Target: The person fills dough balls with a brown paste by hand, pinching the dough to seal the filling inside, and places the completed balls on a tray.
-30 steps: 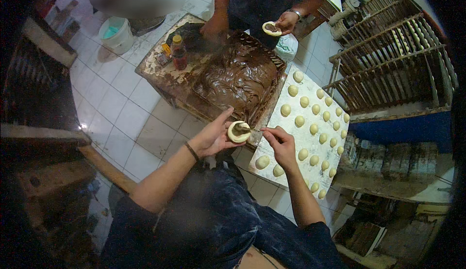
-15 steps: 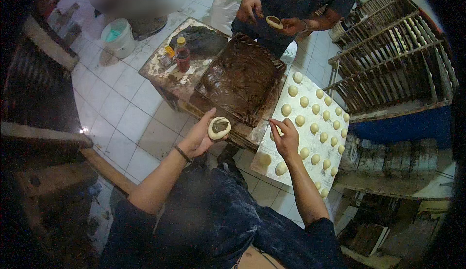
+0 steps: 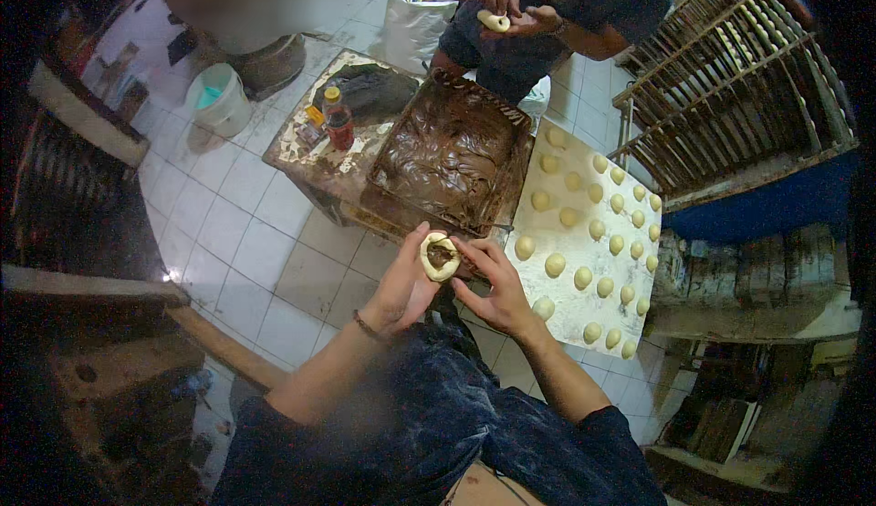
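A round of pale dough (image 3: 429, 271) with its rim raised around a dark brown filling (image 3: 442, 254) is held in front of me. My left hand (image 3: 401, 289) cups it from the left, thumb against its upper edge. From the right, the fingers of my right hand (image 3: 497, 285) grip its rim. Just beyond them lies a wide tray of glossy brown paste (image 3: 447, 155) on a low table (image 3: 297, 155). At the right, a floured board (image 3: 520, 301) bears rows of dough balls (image 3: 555, 265).
Across the tray a co-worker's hands (image 3: 534, 22) hold a folded piece of dough (image 3: 494, 20). A bottle of red liquid (image 3: 338, 121) and a black plastic bag (image 3: 370, 91) are on the table. A white bucket (image 3: 219, 104) stands left; slatted racks (image 3: 730, 77) stand right.
My right hand has come left from beside the board to the dough, whose rim now stands up around the filling. The co-worker's dough has been folded over.
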A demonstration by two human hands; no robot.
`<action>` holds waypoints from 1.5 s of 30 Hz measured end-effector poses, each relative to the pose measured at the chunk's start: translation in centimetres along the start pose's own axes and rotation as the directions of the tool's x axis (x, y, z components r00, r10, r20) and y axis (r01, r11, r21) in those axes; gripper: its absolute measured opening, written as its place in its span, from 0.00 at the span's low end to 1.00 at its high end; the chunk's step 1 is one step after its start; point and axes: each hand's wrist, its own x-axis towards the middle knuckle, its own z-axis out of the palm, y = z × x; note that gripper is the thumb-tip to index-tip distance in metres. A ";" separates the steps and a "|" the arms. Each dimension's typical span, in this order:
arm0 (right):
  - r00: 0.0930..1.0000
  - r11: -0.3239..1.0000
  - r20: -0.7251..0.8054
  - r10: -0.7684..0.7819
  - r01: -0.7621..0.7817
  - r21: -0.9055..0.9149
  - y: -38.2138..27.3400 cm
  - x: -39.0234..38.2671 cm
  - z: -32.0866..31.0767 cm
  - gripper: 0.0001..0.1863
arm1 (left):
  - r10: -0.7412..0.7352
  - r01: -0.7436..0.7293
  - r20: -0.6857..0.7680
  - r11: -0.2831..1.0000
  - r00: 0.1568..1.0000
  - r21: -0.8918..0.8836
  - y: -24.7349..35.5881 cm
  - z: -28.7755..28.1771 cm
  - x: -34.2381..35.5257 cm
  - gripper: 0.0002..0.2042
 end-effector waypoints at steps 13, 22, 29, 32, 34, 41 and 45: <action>0.885 0.801 -0.279 0.372 -0.154 0.578 -2.8 -4.0 -1.4 0.11 | 0.183 -0.283 0.220 0.729 0.958 0.623 1.3 4.8 -4.6 0.23; 0.870 0.916 -0.427 0.246 -0.065 0.395 -3.7 -7.0 -3.0 0.09 | 0.342 -0.347 0.071 0.887 0.937 0.304 -0.6 4.0 -3.9 0.12; 0.962 0.695 -0.002 0.275 -0.197 0.692 -6.2 -5.8 -6.0 0.14 | -0.032 -0.309 0.400 0.580 0.916 0.754 2.9 6.4 -5.1 0.11; 0.927 0.700 0.000 0.375 -0.283 0.656 -6.9 -5.5 -6.1 0.13 | -0.095 -0.256 0.388 0.606 0.917 0.753 3.5 7.7 -5.3 0.13; 0.909 0.699 -0.068 0.411 -0.267 0.663 -6.4 -5.9 -5.5 0.12 | -0.065 -0.224 0.367 0.690 0.928 0.688 3.5 8.4 -5.8 0.15; 0.883 0.769 -0.173 0.437 -0.266 0.581 -6.2 -6.4 -4.5 0.07 | 0.281 -0.528 0.460 0.261 0.842 0.808 2.3 5.8 -5.5 0.08; 0.807 0.760 -0.230 0.545 -0.358 0.543 -6.2 -6.4 -4.0 0.07 | 0.310 -0.500 0.430 0.202 0.848 0.842 2.1 5.3 -5.3 0.06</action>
